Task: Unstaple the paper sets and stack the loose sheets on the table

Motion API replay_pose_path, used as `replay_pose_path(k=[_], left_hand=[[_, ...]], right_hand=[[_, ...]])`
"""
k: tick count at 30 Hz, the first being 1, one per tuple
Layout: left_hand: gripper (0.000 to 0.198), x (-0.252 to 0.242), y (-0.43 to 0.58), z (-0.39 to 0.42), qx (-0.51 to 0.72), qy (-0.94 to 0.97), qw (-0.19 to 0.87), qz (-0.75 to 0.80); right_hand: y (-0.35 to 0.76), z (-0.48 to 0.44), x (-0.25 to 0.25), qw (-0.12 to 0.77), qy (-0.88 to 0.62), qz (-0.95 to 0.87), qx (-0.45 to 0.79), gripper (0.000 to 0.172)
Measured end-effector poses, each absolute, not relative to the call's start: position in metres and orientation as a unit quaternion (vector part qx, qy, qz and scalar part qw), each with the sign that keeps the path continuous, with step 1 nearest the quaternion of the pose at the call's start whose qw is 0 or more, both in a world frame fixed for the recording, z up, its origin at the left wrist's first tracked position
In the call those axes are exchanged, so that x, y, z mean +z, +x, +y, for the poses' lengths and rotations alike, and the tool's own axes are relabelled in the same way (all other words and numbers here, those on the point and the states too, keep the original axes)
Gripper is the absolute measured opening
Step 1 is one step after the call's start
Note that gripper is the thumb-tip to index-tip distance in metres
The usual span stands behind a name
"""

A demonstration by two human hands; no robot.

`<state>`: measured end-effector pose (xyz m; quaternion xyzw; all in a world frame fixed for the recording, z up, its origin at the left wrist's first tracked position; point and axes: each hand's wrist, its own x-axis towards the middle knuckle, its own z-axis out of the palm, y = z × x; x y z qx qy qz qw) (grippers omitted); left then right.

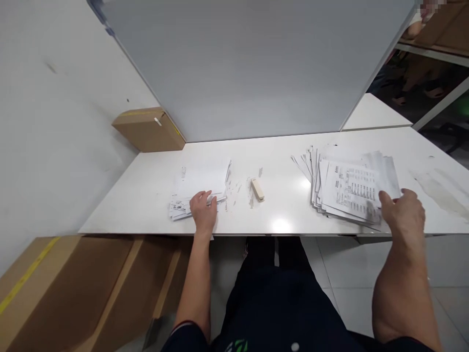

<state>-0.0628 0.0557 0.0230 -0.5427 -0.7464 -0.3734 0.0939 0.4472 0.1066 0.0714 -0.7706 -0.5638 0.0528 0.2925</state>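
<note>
My left hand (203,211) rests on the near edge of the left stack of papers (201,178). Its fingers are curved, with the thumb apart from them. Farther right, my right hand (403,212) pinches the right edge of a printed sheet (351,188) at the top of a fanned stack of papers (317,195). The finger undersides are hidden. Between the two stacks lies a cream-coloured stapler (257,189), touched by neither hand.
The white table (278,156) meets a grey panel (256,73) at the back. A cardboard box (150,129) stands at the back left corner. Larger cardboard boxes (91,283) are below the table at left. Part of another person (415,27) shows at the upper right.
</note>
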Motion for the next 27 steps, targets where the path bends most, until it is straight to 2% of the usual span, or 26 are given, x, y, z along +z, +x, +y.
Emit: replay_pose_path(k=[2,8,13,15,17,20,23,27], left_hand=[[0.028,0.024,-0.072,0.063,-0.332,-0.568,0.087,-0.748],[0.036,0.022,-0.068,0.082,-0.283,-0.594,0.080,-0.748],[0.022,0.029,-0.068,0.088,-0.298,-0.594,0.055,-0.746],[0.021,0.034,-0.070,0.089,-0.349,-0.560,0.022,-0.751],[0.024,0.042,-0.069,0.087,-0.451,-0.476,-0.036,-0.754],[0.023,0.058,-0.061,0.076,-0.654,-0.297,-0.194,-0.668],[0.014,0.078,-0.038,0.054,-0.763,-0.198,-0.360,-0.499],[0.016,0.092,0.001,0.020,-0.785,-0.148,-0.445,-0.405]], right_hand=[[0.426,0.098,0.076,0.283,-0.808,-0.516,0.026,0.057],[0.325,0.066,0.064,0.310,-0.658,-0.644,0.236,0.044],[0.275,0.048,0.036,0.287,-0.557,-0.709,0.323,0.036],[0.267,0.043,0.031,0.281,-0.537,-0.721,0.336,0.035],[0.262,0.040,0.031,0.282,-0.525,-0.724,0.348,0.034],[0.254,0.037,0.034,0.289,-0.517,-0.698,0.402,0.034],[0.238,0.035,0.039,0.290,-0.491,-0.623,0.535,0.040],[0.209,0.036,0.044,0.260,-0.354,-0.467,0.767,0.047]])
